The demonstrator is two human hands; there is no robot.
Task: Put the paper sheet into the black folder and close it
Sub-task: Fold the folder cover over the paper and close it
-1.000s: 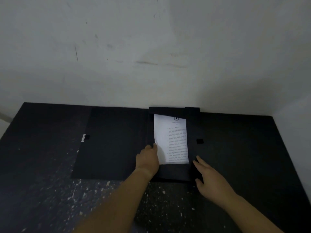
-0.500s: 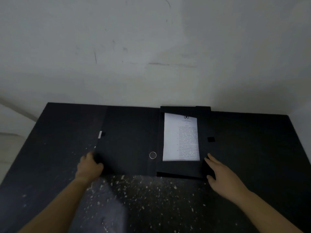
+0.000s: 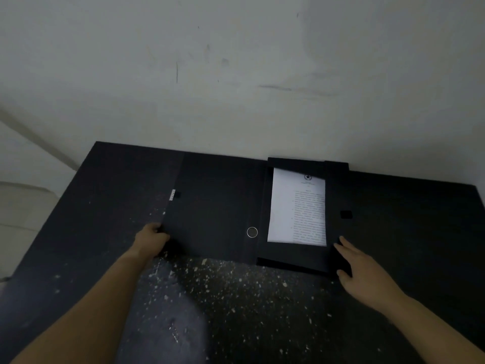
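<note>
The black folder (image 3: pixel 215 206) lies open on the dark table, its wide cover spread flat to the left. A white printed paper sheet (image 3: pixel 298 208) rests inside the right-hand tray, framed by the tray's flaps. A metal ring hole (image 3: pixel 252 232) shows on the spine. My left hand (image 3: pixel 151 239) grips the cover's near-left corner, which looks slightly raised. My right hand (image 3: pixel 363 271) lies with fingers spread on the tray's near-right corner.
The black table (image 3: pixel 236 311) is speckled with white paint spots near me. A pale wall (image 3: pixel 236 74) rises right behind the folder. The table's left edge (image 3: pixel 49 214) drops to a light floor. Small velcro patches (image 3: pixel 346 214) sit on the right flap.
My left hand left the paper and went left to the cover's near-left corner, where it now grips. My right hand stayed at the tray's corner. The view shifted left.
</note>
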